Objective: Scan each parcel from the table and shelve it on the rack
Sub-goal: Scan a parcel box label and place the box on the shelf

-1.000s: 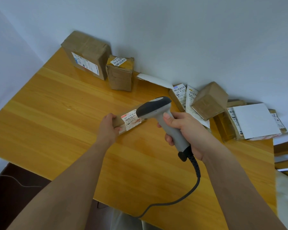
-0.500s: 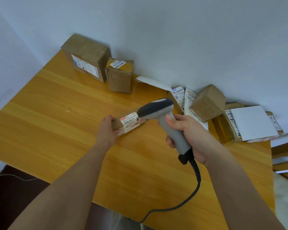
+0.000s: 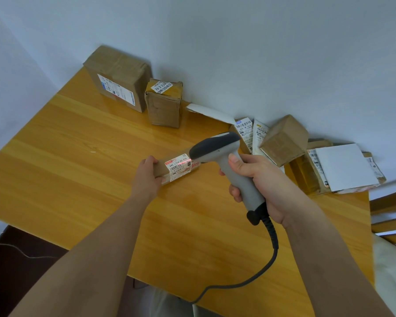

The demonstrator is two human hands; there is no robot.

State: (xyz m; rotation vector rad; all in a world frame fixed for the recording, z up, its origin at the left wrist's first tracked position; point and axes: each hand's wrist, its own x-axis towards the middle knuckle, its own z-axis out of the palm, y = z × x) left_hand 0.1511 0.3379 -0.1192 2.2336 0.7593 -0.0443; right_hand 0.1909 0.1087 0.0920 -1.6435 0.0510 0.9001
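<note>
Now left hand (image 3: 146, 177) grips parcel (image 3: 169, 169); right hand (image 3: 258, 181) grips scanner (image 3: 226, 161).

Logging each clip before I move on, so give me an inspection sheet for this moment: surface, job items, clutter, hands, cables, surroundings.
Surface: glossy yellow wooden table set against the wall.
Job's things: slim brown cardboard parcel, red scan light on its white label; grey handheld barcode scanner aimed at it; large taped brown box and smaller taped box at the wall; jumbled pile of small parcels far right.
Clutter: torn white flap at the wall.
Hands: left hand grips the parcel's end; right hand grips the scanner handle.
Cables: black scanner cord drops over the near edge; thin wire lower left.
Surroundings: pale grey wall; wooden slats right.
</note>
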